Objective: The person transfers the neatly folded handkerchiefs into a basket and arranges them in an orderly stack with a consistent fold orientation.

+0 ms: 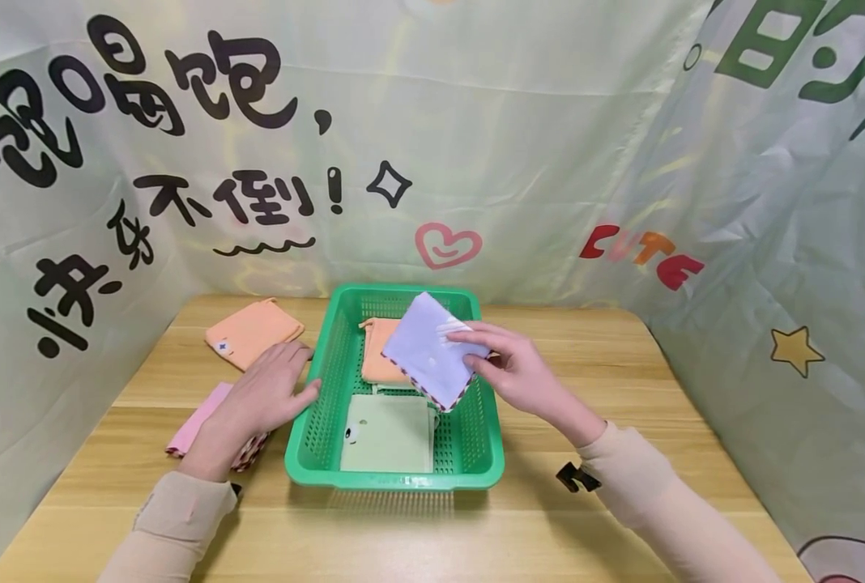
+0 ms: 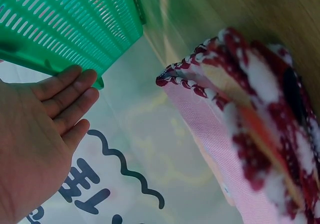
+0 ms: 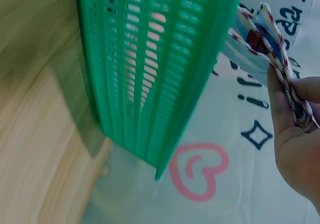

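My right hand pinches a folded lavender towel by its right corner, thumb against fingers, above the green basket. In the right wrist view, the red-and-white trimmed edges of the towel show as stacked layers. My left hand lies at the basket's left rim, its fingers fairly straight in the left wrist view. Inside the basket, a pale green folded towel with an eye print lies in the near half. Farther back is an orange folded towel, partly hidden by the lavender one.
Left of the basket, another orange towel lies on the wooden table. A pink folded towel with red-and-white trim lies nearer, partly behind my left arm. A printed curtain encloses the back and sides.
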{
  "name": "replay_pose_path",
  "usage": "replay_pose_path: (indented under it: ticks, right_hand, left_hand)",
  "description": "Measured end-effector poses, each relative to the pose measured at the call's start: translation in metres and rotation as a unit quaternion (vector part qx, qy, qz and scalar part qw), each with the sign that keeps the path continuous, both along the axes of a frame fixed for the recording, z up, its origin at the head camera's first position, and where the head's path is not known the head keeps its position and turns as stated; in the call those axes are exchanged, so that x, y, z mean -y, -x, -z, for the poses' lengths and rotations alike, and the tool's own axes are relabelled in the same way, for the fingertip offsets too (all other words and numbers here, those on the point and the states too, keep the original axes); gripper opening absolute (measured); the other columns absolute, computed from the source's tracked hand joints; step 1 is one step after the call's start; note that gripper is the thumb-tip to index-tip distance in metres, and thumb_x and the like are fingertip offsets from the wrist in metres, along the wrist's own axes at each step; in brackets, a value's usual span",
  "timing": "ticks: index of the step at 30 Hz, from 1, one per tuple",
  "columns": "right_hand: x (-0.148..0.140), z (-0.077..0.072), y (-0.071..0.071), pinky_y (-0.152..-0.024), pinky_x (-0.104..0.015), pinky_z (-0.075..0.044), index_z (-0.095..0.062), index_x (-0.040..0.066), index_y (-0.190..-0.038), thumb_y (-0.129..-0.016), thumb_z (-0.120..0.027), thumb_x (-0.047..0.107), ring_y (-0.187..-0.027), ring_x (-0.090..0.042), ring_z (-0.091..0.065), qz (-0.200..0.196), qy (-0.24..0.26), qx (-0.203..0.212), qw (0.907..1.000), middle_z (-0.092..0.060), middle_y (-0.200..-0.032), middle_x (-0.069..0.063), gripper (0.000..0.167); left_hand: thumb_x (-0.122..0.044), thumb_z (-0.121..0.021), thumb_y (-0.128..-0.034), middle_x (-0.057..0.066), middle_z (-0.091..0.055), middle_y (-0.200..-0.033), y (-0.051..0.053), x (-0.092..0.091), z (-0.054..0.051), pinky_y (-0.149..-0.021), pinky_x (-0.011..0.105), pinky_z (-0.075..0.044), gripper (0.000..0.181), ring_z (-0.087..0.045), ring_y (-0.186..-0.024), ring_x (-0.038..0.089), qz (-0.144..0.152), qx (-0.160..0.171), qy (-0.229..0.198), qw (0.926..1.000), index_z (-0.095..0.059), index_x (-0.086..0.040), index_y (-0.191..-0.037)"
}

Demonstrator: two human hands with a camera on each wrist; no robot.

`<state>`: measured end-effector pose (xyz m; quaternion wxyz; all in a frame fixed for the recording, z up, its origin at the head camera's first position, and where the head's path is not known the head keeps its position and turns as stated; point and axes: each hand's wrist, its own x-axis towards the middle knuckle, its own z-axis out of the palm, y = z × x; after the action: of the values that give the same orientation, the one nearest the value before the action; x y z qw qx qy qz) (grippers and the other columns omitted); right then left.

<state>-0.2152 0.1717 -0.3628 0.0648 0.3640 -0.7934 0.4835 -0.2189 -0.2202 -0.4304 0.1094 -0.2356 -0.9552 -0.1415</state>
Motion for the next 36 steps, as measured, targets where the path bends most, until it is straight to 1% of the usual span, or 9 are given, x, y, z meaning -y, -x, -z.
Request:
replay_pose_path:
  ticks: [4, 8, 11, 15, 24, 28, 31, 33, 36]
  right_hand:
    - [0.012, 0.004, -0.001, -0.064, -0.024, -0.054, -0.073, 0.006, -0.130, -0.094, -0.068, -0.009, -0.106, -0.024, -0.068, -0.032, -0.016, 0.020, 0.9991, -0.062, -0.143, -0.014, 0.039]
    - [0.024, 0.009, -0.001, -0.072, -0.024, -0.054, -0.074, 0.007, -0.129, -0.094, -0.068, -0.007, -0.130, -0.028, -0.060, -0.059, -0.038, 0.038, 0.9968, -0.066, -0.139, -0.010, 0.037]
    - [0.033, 0.014, -0.002, -0.064, -0.023, -0.047, -0.074, 0.009, -0.129, -0.095, -0.068, -0.005, -0.140, -0.030, -0.052, -0.079, -0.061, 0.041, 0.9941, -0.067, -0.138, -0.008, 0.037]
    - [0.043, 0.018, -0.006, -0.058, -0.023, -0.041, -0.074, 0.012, -0.129, -0.096, -0.068, -0.002, -0.130, -0.026, -0.060, -0.117, -0.088, 0.057, 0.9876, -0.065, -0.140, -0.007, 0.036]
    - [0.057, 0.029, 0.000, -0.065, -0.023, -0.042, -0.074, 0.013, -0.129, -0.098, -0.068, 0.001, -0.121, -0.016, -0.061, -0.182, -0.132, 0.131, 0.9656, -0.068, -0.137, -0.001, 0.034]
    - [0.060, 0.033, 0.006, -0.078, -0.022, -0.048, -0.075, 0.016, -0.129, -0.098, -0.068, 0.002, -0.126, -0.008, -0.059, -0.198, -0.158, 0.177, 0.9512, -0.069, -0.134, 0.004, 0.034]
    - [0.060, 0.035, 0.010, -0.074, -0.023, -0.048, -0.076, 0.019, -0.127, -0.098, -0.068, 0.003, -0.094, -0.004, -0.063, -0.190, -0.173, 0.204, 0.9447, -0.069, -0.133, 0.006, 0.034]
    - [0.061, 0.036, 0.013, -0.061, -0.023, -0.042, -0.076, 0.021, -0.126, -0.098, -0.067, 0.002, -0.067, -0.006, -0.052, -0.180, -0.181, 0.217, 0.9422, -0.068, -0.134, 0.006, 0.034]
    - [0.061, 0.036, 0.017, -0.054, -0.023, -0.035, -0.076, 0.021, -0.126, -0.098, -0.066, 0.000, -0.051, -0.011, -0.030, -0.165, -0.192, 0.223, 0.9412, -0.068, -0.134, 0.004, 0.036]
  left_hand:
    - [-0.032, -0.056, -0.0971, 0.016, -0.061, -0.124, 0.001, 0.001, 0.000, -0.108, 0.055, -0.042, 0.048, -0.054, -0.120, 0.036, 0.000, -0.002, 0.000, 1.0000, -0.060, 0.004, -0.128]
    - [-0.032, -0.056, -0.0972, 0.016, -0.061, -0.125, 0.001, 0.001, 0.001, -0.108, 0.055, -0.042, 0.049, -0.054, -0.121, 0.037, 0.002, -0.002, 0.001, 1.0000, -0.060, 0.005, -0.129]
    - [-0.032, -0.056, -0.0972, 0.017, -0.061, -0.126, 0.001, 0.001, 0.001, -0.109, 0.055, -0.042, 0.049, -0.054, -0.121, 0.037, 0.004, -0.001, 0.002, 1.0000, -0.060, 0.005, -0.129]
    - [-0.033, -0.057, -0.0973, 0.017, -0.061, -0.126, 0.001, 0.001, 0.002, -0.110, 0.055, -0.041, 0.050, -0.054, -0.122, 0.037, 0.004, 0.001, 0.004, 1.0000, -0.060, 0.006, -0.130]
    - [-0.032, -0.057, -0.0977, 0.018, -0.060, -0.126, 0.001, 0.001, 0.001, -0.110, 0.056, -0.041, 0.050, -0.054, -0.121, 0.037, 0.003, -0.001, 0.004, 1.0000, -0.059, 0.006, -0.130]
    - [-0.032, -0.057, -0.0978, 0.018, -0.061, -0.126, 0.001, 0.001, 0.001, -0.110, 0.056, -0.041, 0.050, -0.054, -0.122, 0.038, 0.003, -0.001, 0.003, 1.0000, -0.059, 0.006, -0.130]
    - [-0.032, -0.057, -0.0978, 0.018, -0.061, -0.126, 0.001, 0.001, 0.001, -0.110, 0.056, -0.041, 0.050, -0.054, -0.122, 0.038, 0.003, 0.000, 0.001, 1.0000, -0.059, 0.006, -0.130]
    - [-0.032, -0.057, -0.0978, 0.018, -0.061, -0.126, 0.001, 0.001, 0.000, -0.110, 0.056, -0.041, 0.050, -0.054, -0.122, 0.038, 0.003, 0.000, 0.001, 1.0000, -0.059, 0.006, -0.130]
    - [-0.032, -0.057, -0.0978, 0.018, -0.060, -0.126, 0.001, 0.001, 0.000, -0.109, 0.056, -0.041, 0.050, -0.054, -0.122, 0.038, 0.002, 0.000, 0.000, 1.0000, -0.059, 0.006, -0.130]
